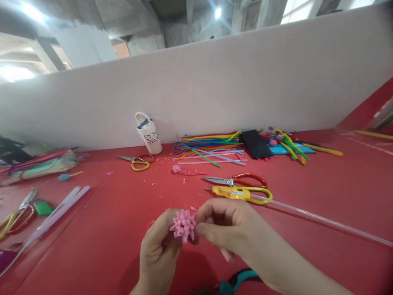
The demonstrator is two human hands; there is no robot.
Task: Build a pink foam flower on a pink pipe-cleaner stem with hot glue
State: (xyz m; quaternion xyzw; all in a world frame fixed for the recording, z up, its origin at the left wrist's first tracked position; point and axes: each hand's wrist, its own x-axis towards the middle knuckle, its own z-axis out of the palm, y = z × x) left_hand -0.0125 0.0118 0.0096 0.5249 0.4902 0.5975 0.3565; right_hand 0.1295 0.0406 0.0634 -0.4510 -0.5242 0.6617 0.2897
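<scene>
Two hands meet low in the head view, at about six o'clock of the frame, above a red table (104,241). We note the left hand (158,250) closed around the underside of a pink spiky flower (183,225), its fingers curled up beneath the bloom. We note the right hand (229,229) coming in from four o'clock, its thumb and fingertips pinched against the flower's right edge. The flower sits between the two hands, held clear of the table surface.

At one o'clock from the flower, near the right hand, lie red-handled scissors (236,180) and, just below them, yellow-handled scissors (242,193). A clear plastic tube (322,220) runs from the yellow handle toward four o'clock. At twelve o'clock, against a white partition (215,86), we record a loose pile of coloured sticks (208,147), with a black phone (255,144) touching its right end. At eleven o'clock stands a small white cup (149,133) with a third pair of scissors (138,161) just beside it. At nine o'clock, well apart from the hands, we see another bundle of sticks (37,164) and more scissors (18,213). A teal object (236,280) lies under the right forearm; we cannot tell what it is.
</scene>
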